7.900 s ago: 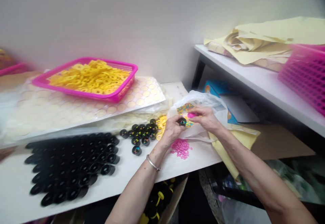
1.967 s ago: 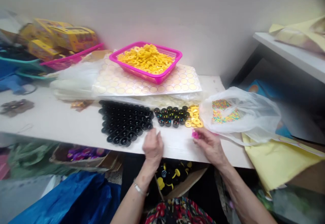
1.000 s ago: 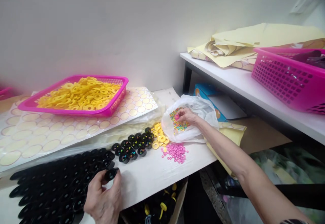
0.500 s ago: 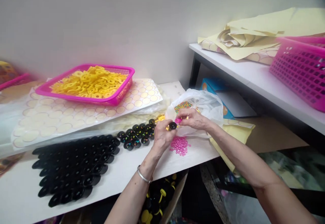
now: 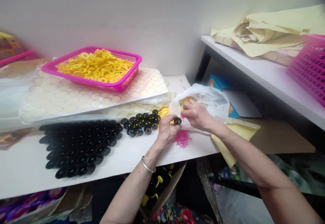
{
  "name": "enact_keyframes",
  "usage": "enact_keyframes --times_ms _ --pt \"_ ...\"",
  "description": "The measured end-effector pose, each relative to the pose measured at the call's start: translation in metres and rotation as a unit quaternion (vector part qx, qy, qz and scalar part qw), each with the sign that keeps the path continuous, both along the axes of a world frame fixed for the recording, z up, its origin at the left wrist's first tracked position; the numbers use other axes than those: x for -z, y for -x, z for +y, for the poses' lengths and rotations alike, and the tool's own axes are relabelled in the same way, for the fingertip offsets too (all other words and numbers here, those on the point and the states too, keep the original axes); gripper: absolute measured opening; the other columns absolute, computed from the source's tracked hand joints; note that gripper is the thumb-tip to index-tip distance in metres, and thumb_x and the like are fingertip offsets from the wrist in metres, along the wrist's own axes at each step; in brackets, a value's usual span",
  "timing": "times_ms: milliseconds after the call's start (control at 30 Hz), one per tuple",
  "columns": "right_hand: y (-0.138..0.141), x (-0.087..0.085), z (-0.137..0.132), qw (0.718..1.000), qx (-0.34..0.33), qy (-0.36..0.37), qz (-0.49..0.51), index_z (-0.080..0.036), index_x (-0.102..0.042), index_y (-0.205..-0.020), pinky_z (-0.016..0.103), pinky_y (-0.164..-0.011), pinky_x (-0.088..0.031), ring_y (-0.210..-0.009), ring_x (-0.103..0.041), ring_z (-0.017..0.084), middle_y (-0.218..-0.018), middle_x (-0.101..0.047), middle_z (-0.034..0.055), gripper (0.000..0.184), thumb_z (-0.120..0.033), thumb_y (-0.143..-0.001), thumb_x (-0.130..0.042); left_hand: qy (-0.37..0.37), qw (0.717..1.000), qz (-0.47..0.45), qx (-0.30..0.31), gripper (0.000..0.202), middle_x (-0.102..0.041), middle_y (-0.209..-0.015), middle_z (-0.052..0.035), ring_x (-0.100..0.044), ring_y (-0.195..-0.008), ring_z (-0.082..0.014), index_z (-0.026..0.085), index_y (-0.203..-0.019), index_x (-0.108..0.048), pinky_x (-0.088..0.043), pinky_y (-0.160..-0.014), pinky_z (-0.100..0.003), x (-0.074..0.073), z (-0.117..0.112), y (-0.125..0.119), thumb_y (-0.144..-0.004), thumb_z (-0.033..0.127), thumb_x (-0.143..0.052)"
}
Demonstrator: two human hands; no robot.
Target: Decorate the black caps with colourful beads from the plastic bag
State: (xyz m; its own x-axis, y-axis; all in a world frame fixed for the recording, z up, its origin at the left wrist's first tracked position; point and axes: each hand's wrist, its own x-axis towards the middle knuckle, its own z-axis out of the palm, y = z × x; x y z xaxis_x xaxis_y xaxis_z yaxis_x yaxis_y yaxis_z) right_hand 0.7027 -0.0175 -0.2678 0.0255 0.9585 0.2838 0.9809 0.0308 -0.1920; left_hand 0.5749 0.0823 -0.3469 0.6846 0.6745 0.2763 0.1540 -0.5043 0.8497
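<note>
My left hand (image 5: 166,130) is closed around a small black cup (image 5: 177,120), its mouth turned up, with a few coloured specks inside. Just to the right, my right hand (image 5: 197,114) pinches a small pink piece (image 5: 183,115), mostly hidden by the fingers, at the mouth of a white plastic bag (image 5: 215,101). Tiny multicoloured beads (image 5: 187,99) show in that bag. Below the hands lies a pile of small pink discs (image 5: 182,138). Left of my left hand stand several black cups with coloured bits (image 5: 139,123), and further left is a large block of black cups (image 5: 81,146).
A pink basket (image 5: 122,86) of yellow ring-ended pieces (image 5: 99,66) rests on printed circle sheets (image 5: 149,82). A raised white shelf (image 5: 243,61) at right carries paper (image 5: 274,31) and another pink basket (image 5: 307,68). Below the table edge is a box of black-and-yellow pieces (image 5: 158,181).
Coloured specks now show in the black cup, which looked dark before. My right hand has moved away from the cup toward the bag's beads with the pink piece. The camera view has shifted.
</note>
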Motion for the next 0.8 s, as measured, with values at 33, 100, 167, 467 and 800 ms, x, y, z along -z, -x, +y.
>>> enact_keyframes --times_ms 33,100,167,467,800 --pt "-0.003 0.004 -0.003 0.996 0.015 -0.026 0.082 -0.017 -0.067 -0.075 0.032 -0.069 -0.037 -0.079 -0.049 0.019 -0.078 -0.057 0.0059 0.017 -0.013 -0.081 -0.052 0.006 1.0 -0.004 -0.01 0.026 -0.067 -0.082 -0.0012 -0.057 -0.081 -0.0184 0.02 -0.082 -0.069 -0.045 -0.077 -0.032 0.002 0.001 0.009 -0.057 0.016 -0.067" --pt "-0.009 0.017 -0.011 0.96 0.05 -0.064 0.269 -0.017 -0.067 -0.076 0.031 -0.067 -0.04 -0.073 -0.052 0.016 -0.076 -0.059 0.0031 0.011 -0.024 -0.078 -0.06 0.015 0.999 -0.013 -0.038 0.026 -0.067 -0.083 -0.0021 -0.057 -0.08 -0.0177 0.02 -0.084 -0.069 -0.046 -0.075 -0.031 0.008 0.003 0.035 -0.058 0.019 -0.068" --pt "-0.012 0.032 -0.017 0.896 0.094 -0.072 0.427 -0.017 -0.068 -0.077 0.03 -0.065 -0.043 -0.07 -0.054 0.016 -0.074 -0.061 0.0017 0.018 -0.033 -0.071 -0.069 0.029 0.995 -0.02 -0.09 0.027 -0.066 -0.084 -0.0024 -0.057 -0.074 -0.0156 0.019 -0.087 -0.069 -0.046 -0.069 -0.028 0.016 0.006 0.068 -0.06 0.021 -0.068" --pt "-0.004 0.062 -0.009 0.834 0.172 -0.062 0.52 -0.016 -0.067 -0.073 0.026 -0.053 -0.042 -0.06 -0.053 0.014 -0.066 -0.062 0.0013 0.028 -0.038 -0.059 -0.077 0.041 0.935 0.032 -0.351 0.03 -0.051 -0.062 0.005 -0.045 -0.053 -0.009 0.017 -0.089 -0.067 -0.041 -0.058 -0.023 0.049 0.04 0.163 -0.061 0.027 -0.064" --pt "-0.009 0.077 -0.001 0.911 0.168 -0.073 0.371 -0.018 -0.064 -0.071 0.027 -0.057 -0.039 -0.062 -0.051 0.015 -0.068 -0.06 0.0013 0.023 -0.04 -0.07 -0.067 0.063 0.956 -0.004 -0.286 0.036 -0.053 -0.066 0.0039 -0.048 -0.054 -0.0089 0.017 -0.095 -0.065 -0.043 -0.057 -0.022 0.061 0.051 0.158 -0.061 0.027 -0.066"
